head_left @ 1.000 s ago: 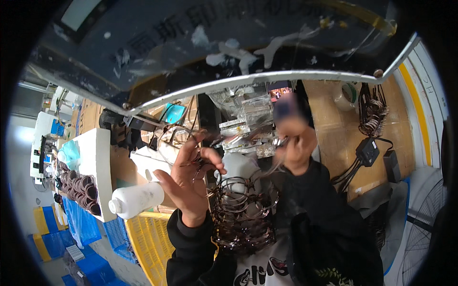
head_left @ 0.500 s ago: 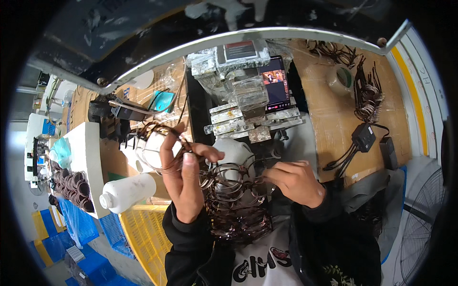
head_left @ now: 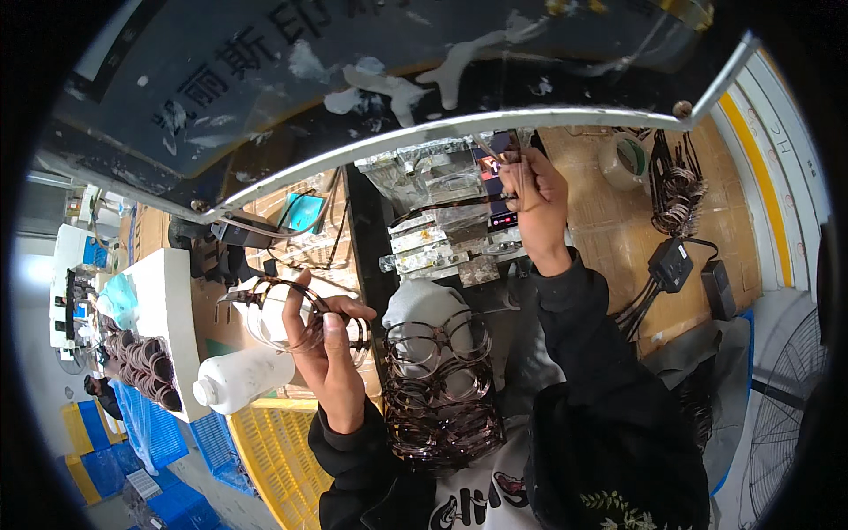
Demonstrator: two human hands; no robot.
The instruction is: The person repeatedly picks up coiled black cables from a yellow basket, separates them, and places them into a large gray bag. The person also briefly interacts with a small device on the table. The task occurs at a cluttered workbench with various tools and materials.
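My left hand [head_left: 331,358] is closed around several round, brown eyeglass frames [head_left: 265,305], which fan out beyond its fingers. Raised in front of the grimy metal machine [head_left: 442,190], my right hand [head_left: 539,199] pinches a brown eyeglass frame [head_left: 455,207], seen nearly edge-on. Part of that frame is hidden behind the fingers. Below, more brown eyeglass frames [head_left: 442,389] lie heaped in rows close to my body. The topmost ones rest against a rounded grey padded form [head_left: 424,305].
A dark panel with a metal edge [head_left: 424,128] overhangs the machine. A white bottle [head_left: 243,380] and yellow basket [head_left: 283,459] are at left. On the right-hand cardboard sit a tape roll [head_left: 623,159], bundled frames [head_left: 678,190] and a black adapter [head_left: 671,263]. A phone [head_left: 503,218] stands behind my right hand.
My right hand has risen from the heap up to the machine, carrying an eyeglass frame. The left hand is slightly lower, still gripping its bunch. The overhanging panel fills more of the view.
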